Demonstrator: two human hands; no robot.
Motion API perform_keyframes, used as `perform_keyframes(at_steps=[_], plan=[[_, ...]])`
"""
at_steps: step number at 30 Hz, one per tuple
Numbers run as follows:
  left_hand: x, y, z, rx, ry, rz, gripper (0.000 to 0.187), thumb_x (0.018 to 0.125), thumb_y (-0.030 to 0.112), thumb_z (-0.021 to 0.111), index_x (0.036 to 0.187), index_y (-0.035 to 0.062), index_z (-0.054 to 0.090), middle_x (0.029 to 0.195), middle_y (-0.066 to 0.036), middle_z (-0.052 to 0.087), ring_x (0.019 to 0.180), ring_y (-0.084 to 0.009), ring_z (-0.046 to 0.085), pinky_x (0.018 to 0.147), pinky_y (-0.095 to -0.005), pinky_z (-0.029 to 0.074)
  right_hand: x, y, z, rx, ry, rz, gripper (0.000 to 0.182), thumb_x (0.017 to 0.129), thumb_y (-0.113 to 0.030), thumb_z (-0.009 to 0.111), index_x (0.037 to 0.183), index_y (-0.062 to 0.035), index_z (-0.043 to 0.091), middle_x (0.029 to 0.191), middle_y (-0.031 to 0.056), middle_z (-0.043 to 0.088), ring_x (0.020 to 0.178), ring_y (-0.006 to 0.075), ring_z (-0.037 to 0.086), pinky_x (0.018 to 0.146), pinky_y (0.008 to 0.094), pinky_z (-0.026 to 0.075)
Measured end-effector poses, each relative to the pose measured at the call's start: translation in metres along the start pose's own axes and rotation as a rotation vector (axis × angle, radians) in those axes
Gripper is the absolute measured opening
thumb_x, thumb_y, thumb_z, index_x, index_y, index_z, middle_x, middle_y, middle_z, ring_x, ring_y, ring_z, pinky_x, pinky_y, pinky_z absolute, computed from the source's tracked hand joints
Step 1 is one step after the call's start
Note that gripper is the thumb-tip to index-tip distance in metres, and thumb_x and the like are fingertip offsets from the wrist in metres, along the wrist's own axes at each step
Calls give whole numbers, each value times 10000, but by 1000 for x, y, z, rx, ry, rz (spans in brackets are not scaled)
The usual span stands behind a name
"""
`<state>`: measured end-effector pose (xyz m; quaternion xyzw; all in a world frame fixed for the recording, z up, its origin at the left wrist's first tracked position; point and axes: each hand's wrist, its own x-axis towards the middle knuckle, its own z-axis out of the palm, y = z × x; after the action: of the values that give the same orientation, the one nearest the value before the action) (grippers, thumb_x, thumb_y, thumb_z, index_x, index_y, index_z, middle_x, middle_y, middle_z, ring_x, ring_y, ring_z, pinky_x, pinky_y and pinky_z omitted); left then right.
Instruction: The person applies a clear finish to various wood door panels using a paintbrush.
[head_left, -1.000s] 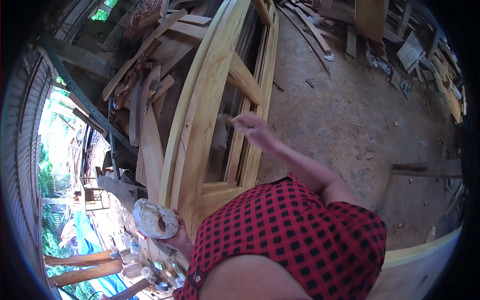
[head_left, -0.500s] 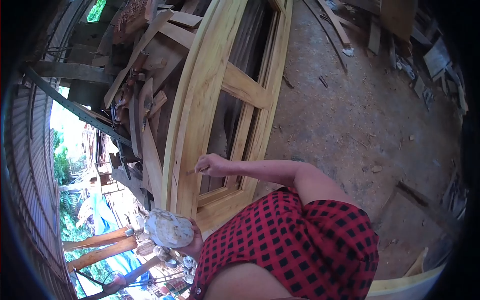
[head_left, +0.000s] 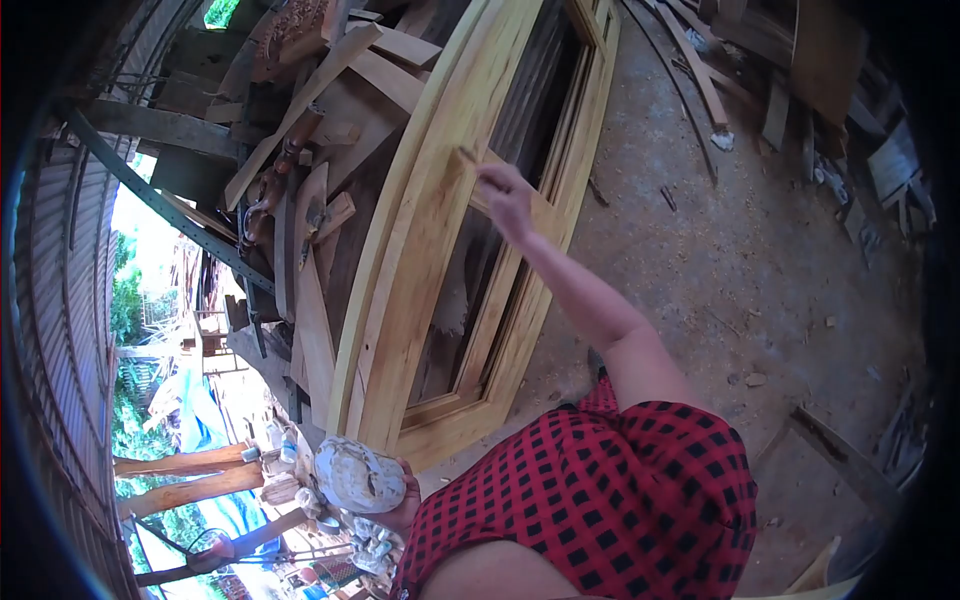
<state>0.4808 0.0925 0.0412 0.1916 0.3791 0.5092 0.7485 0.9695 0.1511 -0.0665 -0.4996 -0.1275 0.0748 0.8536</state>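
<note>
A pale yellow wooden door frame (head_left: 400,260) with a curved outer edge and dark openings runs from lower centre to the top of the head view. My right hand (head_left: 508,205), at the end of the outstretched arm, is closed round a paintbrush (head_left: 467,155). Its tip is right at the frame's wide rail, near the crosspiece. Low on the left, my left hand (head_left: 408,500) grips a white tub (head_left: 358,475) blotched with brown stains, close beside the frame's near end. The tub's far side hides most of the left fingers, and its contents do not show.
Stacked boards and offcuts (head_left: 315,240) lie along the frame's left side. A dirt floor (head_left: 690,260) with wood chips stretches right, with scrap wood (head_left: 780,90) at its upper edge. Logs (head_left: 190,480) and blue sheeting (head_left: 205,405) are at lower left.
My right hand has moved with the brush up along the frame, from its near part to the crosspiece, and the arm has straightened. The left hand still holds the tub; the view has shifted slightly.
</note>
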Motion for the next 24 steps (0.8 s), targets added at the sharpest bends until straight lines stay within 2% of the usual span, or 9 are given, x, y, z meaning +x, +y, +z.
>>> perform_keyframes(at_steps=[2, 4, 5, 6, 8, 11, 14, 16, 24], plan=[[-2, -4, 4, -9, 13, 13, 772, 708, 608, 620, 1330, 190, 430, 1259, -74, 509, 1071, -418, 512, 704, -454, 539, -35, 13, 11, -212, -216, -244, 130, 812, 9, 584, 920, -51, 627, 865, 23, 568, 817, 106, 534, 698, 255, 425], [-5, -8, 5, -13, 34, 26, 773, 707, 611, 619, 1329, 192, 431, 1258, -72, 510, 1064, -418, 516, 697, -453, 540, -97, 8, 27, 897, -208, 749, 244, 817, -5, 595, 1040, -72, 522, 934, 14, 522, 939, 145, 513, 893, 296, 407], [-7, -9, 5, -12, 46, 31, 774, 706, 612, 619, 1328, 192, 431, 1257, -71, 510, 1061, -418, 518, 694, -452, 541, -129, -3, 28, 858, -273, 894, 386, 805, -37, 614, 1148, -115, 453, 992, 6, 509, 960, 148, 508, 915, 296, 404], [-10, -11, 5, -10, 61, 34, 774, 705, 613, 619, 1328, 193, 432, 1257, -70, 510, 1058, -418, 521, 690, -451, 542, -165, -4, 28, 804, -334, 962, 273, 828, -76, 622, 1083, -111, 532, 1001, 38, 540, 993, 181, 538, 903, 305, 434], [-16, -12, 6, -7, 90, 38, 775, 703, 615, 618, 1327, 194, 433, 1256, -68, 511, 1051, -419, 525, 684, -450, 543, -215, -15, 10, -152, -884, -28, 128, 841, -100, 633, 967, -104, 612, 1027, 80, 564, 994, 239, 575, 855, 323, 477], [-27, -15, 6, -7, 133, 51, 776, 701, 619, 617, 1326, 196, 435, 1255, -66, 513, 1041, -419, 532, 674, -447, 546, -234, -17, 12, -88, -1109, -57, 38, 835, -108, 651, 870, -93, 653, 1005, 98, 586, 962, 273, 602, 809, 333, 503], [-33, -23, 1, -28, 157, 69, 778, 698, 623, 616, 1324, 198, 436, 1252, -65, 514, 1031, -420, 537, 664, -445, 546, -197, -13, 25, -65, -908, -149, 68, 834, -79, 649, 900, -65, 657, 934, 78, 608, 893, 223, 603, 773, 310, 492], [-34, -30, -10, -54, 182, 77, 781, 693, 629, 615, 1322, 200, 439, 1248, -65, 517, 1017, -421, 543, 653, -443, 547, -147, -33, 25, -89, -712, 200, 79, 825, -68, 661, 897, -37, 655, 907, 58, 605, 833, 179, 582, 745, 290, 485], [-56, -24, -55, -135, 267, 94, 794, 674, 651, 609, 1314, 208, 448, 1233, -63, 527, 961, -427, 567, 607, -433, 548, -79, -24, 21, -160, -206, -10, 91, 831, 9, 619, 916, -25, 624, 961, 42, 545, 874, 126, 530, 735, 216, 417]])
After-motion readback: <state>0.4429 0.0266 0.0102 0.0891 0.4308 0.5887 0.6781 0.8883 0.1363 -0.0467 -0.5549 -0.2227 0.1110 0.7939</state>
